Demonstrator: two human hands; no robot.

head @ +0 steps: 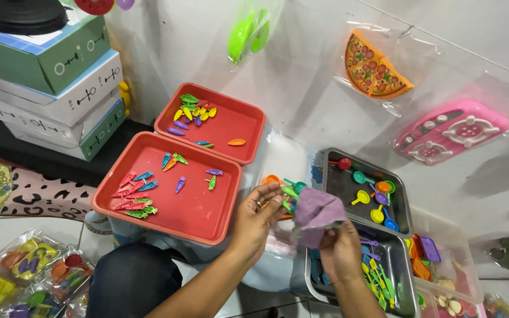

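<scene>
A: What's in the right hand [340, 250]?

B: A purple cloth [315, 215], bunched up. The grip is clamped on its lower edge, and the cloth stands above the fist, over the edge of the grey trays.

A: And the left hand [256, 217]?

B: Its fingers are curled together around small toy pieces [288, 192], green and teal, just beside the cloth. There is a ring on one finger.

A: What lies around them?

B: To the left, a red tray [195, 221] with little carrot-shaped bits in red, blue, green and purple. Behind it, a second red tray [240, 121] with yellow, green and purple ones.

A: On the right?

B: A grey tray [405, 227] of toy spoons, and a nearer grey tray [405, 277] with yellow and green cutlery. A toy pizza [375, 68] in a bag hangs on the wall.
</scene>
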